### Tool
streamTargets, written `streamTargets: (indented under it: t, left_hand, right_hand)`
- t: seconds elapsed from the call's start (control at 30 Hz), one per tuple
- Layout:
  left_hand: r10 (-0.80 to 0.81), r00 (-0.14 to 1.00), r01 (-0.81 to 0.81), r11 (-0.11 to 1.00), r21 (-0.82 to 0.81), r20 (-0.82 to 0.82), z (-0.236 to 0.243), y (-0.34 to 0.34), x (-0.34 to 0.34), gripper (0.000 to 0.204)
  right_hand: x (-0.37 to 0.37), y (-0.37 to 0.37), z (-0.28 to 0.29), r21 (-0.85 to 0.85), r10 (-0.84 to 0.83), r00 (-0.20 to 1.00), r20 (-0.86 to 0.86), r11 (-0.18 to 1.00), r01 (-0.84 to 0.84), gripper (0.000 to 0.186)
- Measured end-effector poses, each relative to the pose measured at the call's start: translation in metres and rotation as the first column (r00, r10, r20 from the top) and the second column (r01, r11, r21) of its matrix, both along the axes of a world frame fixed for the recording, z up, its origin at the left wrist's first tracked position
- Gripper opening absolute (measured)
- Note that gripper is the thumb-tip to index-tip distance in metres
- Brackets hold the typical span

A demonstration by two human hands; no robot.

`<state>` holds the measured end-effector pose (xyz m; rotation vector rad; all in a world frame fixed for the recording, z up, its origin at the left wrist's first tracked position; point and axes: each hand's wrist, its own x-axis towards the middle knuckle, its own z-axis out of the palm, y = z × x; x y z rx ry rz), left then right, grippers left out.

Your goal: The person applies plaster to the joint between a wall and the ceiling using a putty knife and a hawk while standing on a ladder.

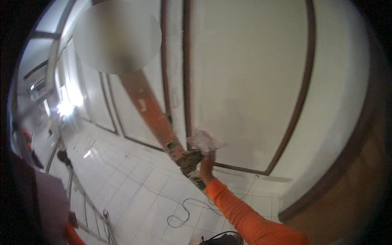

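Reaching forward and leftward with the orange-sleeved right arm (pixel 239 210), bending the wrist (pixel 208 178) upward, gripping with the right hand (pixel 207 164).

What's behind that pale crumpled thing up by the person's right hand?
Beyond the pale crumpled thing at the right hand, a cream wall panel shows around its edges; whatever lies directly behind it is covered.

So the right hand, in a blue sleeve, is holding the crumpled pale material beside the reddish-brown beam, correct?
Not quite: the sleeve is orange, as the head view shows. The right hand holds the crumpled pale material beside the reddish-brown beam.
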<state>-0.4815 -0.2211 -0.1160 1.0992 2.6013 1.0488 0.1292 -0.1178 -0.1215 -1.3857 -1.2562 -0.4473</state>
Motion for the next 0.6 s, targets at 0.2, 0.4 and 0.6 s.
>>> streamTargets:
  t: [0.2, 0.4, 0.6]
  left_hand:
    - [-0.157, 0.987, 0.158, 0.987, -0.012, 0.018, -0.007, -0.017, 0.07, 0.029]
    - [-0.2, 0.979, 0.199, 0.98, 0.028, 0.032, -0.015, -0.046, 0.069, 0.029]
    - [-0.065, 0.998, 0.065, 0.998, -0.019, 0.018, -0.003, -0.148, 0.044, 0.029]
  right_hand:
    - [-0.05, -0.01, 0.047, 0.0, 0.069, 0.98, -0.185, 0.998, -0.07, 0.046]
    - [-0.038, -0.038, 0.093, 0.075, 0.196, 0.865, -0.462, 0.98, -0.183, 0.047]
    - [0.022, -0.029, 0.12, 0.035, 0.021, 0.992, -0.122, 0.999, -0.016, 0.039]
